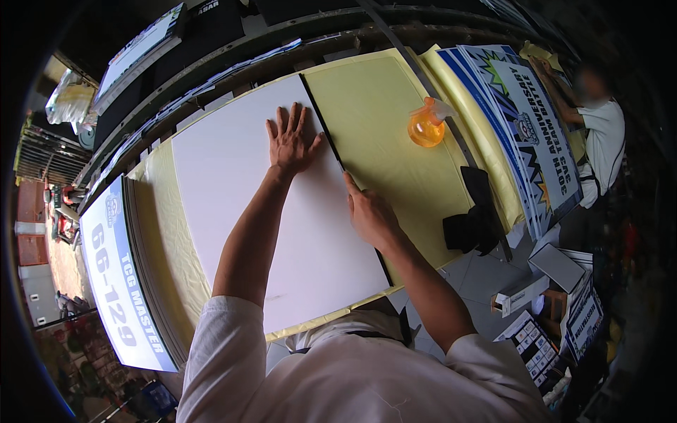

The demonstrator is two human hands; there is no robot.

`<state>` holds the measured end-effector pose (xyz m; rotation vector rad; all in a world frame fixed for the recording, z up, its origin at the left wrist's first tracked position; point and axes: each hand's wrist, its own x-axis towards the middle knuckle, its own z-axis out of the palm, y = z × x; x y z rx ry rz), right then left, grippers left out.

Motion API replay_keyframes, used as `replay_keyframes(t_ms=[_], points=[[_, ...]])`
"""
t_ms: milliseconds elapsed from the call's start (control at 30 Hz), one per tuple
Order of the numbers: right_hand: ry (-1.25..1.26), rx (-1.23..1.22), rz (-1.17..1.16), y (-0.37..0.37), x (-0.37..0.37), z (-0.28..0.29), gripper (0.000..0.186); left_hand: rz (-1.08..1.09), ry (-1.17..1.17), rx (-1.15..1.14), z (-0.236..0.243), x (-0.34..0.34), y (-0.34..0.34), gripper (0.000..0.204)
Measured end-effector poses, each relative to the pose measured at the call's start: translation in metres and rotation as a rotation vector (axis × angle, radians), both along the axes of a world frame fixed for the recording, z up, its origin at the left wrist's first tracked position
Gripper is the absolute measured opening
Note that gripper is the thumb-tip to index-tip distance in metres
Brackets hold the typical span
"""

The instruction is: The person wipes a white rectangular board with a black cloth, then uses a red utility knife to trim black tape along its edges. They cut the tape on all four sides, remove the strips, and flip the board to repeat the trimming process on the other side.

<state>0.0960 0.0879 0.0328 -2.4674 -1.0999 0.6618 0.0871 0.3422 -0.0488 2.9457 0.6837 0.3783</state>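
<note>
A large white board (233,204) lies on the yellow-covered table (374,92), with a thin black strip (321,116) along its right edge. My left hand (290,144) presses flat on the board near that edge, fingers spread. Just right of the strip, my right hand (372,217) has its index finger stretched along the board's edge. Its other fingers curl under, and whatever they may hold is hidden. Farther right on the yellow cover stands a spray bottle (427,125) of orange liquid.
Printed boards are stacked at the left (120,275), and more printed boards (525,134) lie at the far right. A metal bar (458,134) crosses the table's right side beside a black object (469,229). Another person (599,134) stands beyond. Boxes (564,282) sit on the floor.
</note>
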Motion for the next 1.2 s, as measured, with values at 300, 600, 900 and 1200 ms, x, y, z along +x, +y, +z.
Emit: replay_keyframes(t_ms=[300,600,900,1200], points=[[0.068,-0.081,-0.053,-0.163,-0.109,0.024,0.061,-0.015,0.031,0.084,-0.006,0.002,0.001,0.081],[0.208,-0.228,-0.099,-0.23,-0.156,0.049,0.068,-0.024,0.046,0.101,-0.014,0.005,0.01,0.08],[0.253,-0.252,-0.128,-0.241,-0.165,0.041,0.064,-0.02,0.08,0.103,-0.011,0.005,0.011,0.079],[0.025,0.272,-0.56,-0.235,-0.141,0.015,0.038,-0.015,0.044,0.119,-0.017,0.002,0.013,0.079]])
